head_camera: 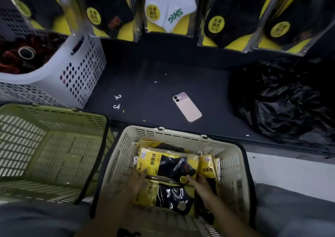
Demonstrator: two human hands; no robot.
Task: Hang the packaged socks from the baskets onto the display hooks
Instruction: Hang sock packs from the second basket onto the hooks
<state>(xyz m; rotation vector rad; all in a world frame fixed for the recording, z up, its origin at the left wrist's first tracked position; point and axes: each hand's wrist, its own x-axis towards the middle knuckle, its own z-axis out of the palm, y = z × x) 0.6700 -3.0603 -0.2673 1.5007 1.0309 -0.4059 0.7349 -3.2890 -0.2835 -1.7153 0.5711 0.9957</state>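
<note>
A cream basket [183,137] in front of me holds several yellow-and-black sock packs. Both hands reach into it. My left hand [136,181] touches the lower left edge of the top sock pack [168,166], fingers under its corner. My right hand [203,186] grips the same pack's lower right corner, beside an upright pack [207,166]. Another sock pack [163,195] lies beneath, between my wrists. Along the top of the view hang rows of packaged socks on the display [168,10], black pairs and one white pair.
An empty green basket [52,146] stands to the left. A white perforated basket [78,73] with dark items sits behind it. On the dark shelf lie a pink phone [187,107], two small white hooks [117,101] and a black plastic bag [282,99].
</note>
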